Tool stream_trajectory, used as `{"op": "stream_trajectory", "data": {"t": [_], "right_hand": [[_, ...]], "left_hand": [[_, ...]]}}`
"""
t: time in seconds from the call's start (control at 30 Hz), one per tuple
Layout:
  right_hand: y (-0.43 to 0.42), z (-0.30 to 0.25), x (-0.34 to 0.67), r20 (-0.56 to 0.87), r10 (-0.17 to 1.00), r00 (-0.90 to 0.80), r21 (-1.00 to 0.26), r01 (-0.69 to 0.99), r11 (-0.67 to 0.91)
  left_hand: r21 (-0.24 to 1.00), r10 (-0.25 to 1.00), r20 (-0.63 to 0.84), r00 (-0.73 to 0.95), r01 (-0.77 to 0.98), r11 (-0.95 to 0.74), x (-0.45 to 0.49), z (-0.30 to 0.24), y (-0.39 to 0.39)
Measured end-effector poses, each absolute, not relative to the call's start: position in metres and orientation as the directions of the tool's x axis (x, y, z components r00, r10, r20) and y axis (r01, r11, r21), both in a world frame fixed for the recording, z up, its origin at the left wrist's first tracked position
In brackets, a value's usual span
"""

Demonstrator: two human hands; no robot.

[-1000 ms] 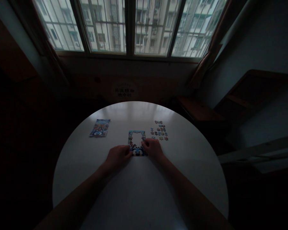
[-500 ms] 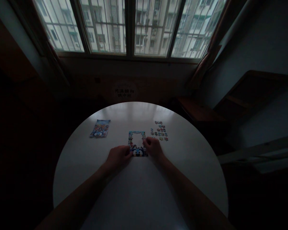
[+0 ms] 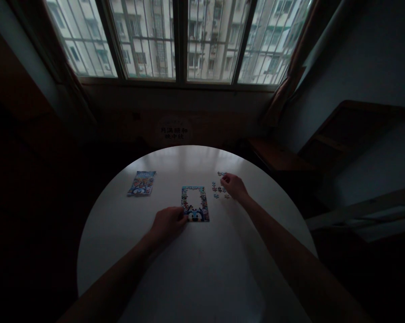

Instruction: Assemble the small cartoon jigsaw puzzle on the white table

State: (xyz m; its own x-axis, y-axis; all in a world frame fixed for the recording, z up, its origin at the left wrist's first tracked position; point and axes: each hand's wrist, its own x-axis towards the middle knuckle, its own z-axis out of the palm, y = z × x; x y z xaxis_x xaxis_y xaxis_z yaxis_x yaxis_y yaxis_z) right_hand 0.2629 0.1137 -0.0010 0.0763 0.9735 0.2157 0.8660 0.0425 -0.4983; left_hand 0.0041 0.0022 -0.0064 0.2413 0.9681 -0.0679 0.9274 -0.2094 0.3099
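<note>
A partly assembled jigsaw puzzle (image 3: pixel 196 215) lies flat on the white table, its border joined around a bare middle and a blue cartoon face along the bottom. My left hand (image 3: pixel 170 220) rests at its lower left corner, fingers curled, gripping the edge. Over to the right, loose puzzle pieces (image 3: pixel 219 189) lie in a loose cluster. My right hand (image 3: pixel 234 185) is above them with thumb and fingertips pinched together; anything between them is too small and dark to make out. It hides some of the pieces.
A colourful picture sheet or packet (image 3: pixel 142 183) lies on the round white table (image 3: pixel 189 264) at the left. Beyond the table's far edge is a barred window (image 3: pixel 178 40). A brown wooden piece of furniture (image 3: pixel 276 154) stands behind at the right.
My right hand has left the puzzle's right edge and moved right and away from me to the loose pieces. My left hand stays at the lower left corner. The view has shifted slightly.
</note>
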Motion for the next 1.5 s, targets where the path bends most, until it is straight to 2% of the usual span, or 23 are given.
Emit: {"op": "stream_trajectory", "data": {"t": [0.13, 0.33, 0.47, 0.8, 1.0, 1.2, 1.5], "right_hand": [[0.142, -0.010, 0.303, 0.128, 0.980, 0.151, -0.392, 0.915, -0.090], [0.162, -0.022, 0.321, 0.056, 0.974, 0.221, -0.467, 0.868, -0.170], [0.166, -0.022, 0.317, 0.025, 0.977, 0.212, -0.443, 0.878, -0.179], [0.171, -0.025, 0.325, 0.041, 0.952, 0.304, -0.460, 0.851, -0.252], [0.172, -0.025, 0.326, 0.037, 0.946, 0.321, -0.460, 0.846, -0.269], [0.169, -0.026, 0.327, 0.034, 0.938, 0.346, -0.479, 0.829, -0.288], [0.171, -0.028, 0.330, 0.028, 0.931, 0.363, -0.505, 0.809, -0.300]], "left_hand": [[0.312, 0.968, -0.062, 0.242, 0.926, -0.212, 0.004, -0.007, 0.003], [0.309, 0.964, -0.043, 0.263, 0.921, -0.237, 0.003, -0.008, 0.003], [0.303, 0.966, -0.036, 0.257, 0.924, -0.235, 0.003, -0.009, 0.003], [0.315, 0.967, -0.058, 0.248, 0.924, -0.218, 0.005, -0.007, 0.002], [0.326, 0.965, -0.077, 0.249, 0.921, -0.212, 0.005, -0.006, 0.002], [0.328, 0.963, -0.025, 0.267, 0.913, -0.245, 0.004, -0.009, 0.003], [0.334, 0.969, -0.054, 0.239, 0.919, -0.208, 0.006, -0.005, 0.001]]}}
